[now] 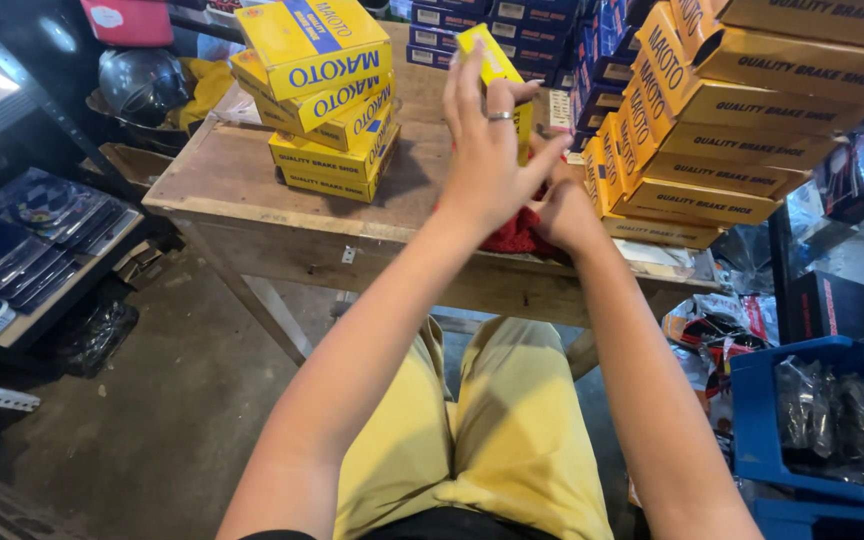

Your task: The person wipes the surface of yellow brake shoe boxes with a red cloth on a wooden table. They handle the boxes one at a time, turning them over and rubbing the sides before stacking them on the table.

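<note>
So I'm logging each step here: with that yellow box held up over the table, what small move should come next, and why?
Probably lower the box onto the bare wood of the table between the two stacks. The left hand holds it upright in the air, and the right hand sits low beside a red cloth, so open tabletop lies just below.

Yellow boxes point(327, 100) stack on a wooden table point(242, 190). A helmet point(142, 85) sits left. A blue crate point(762, 420) stands right.
</note>
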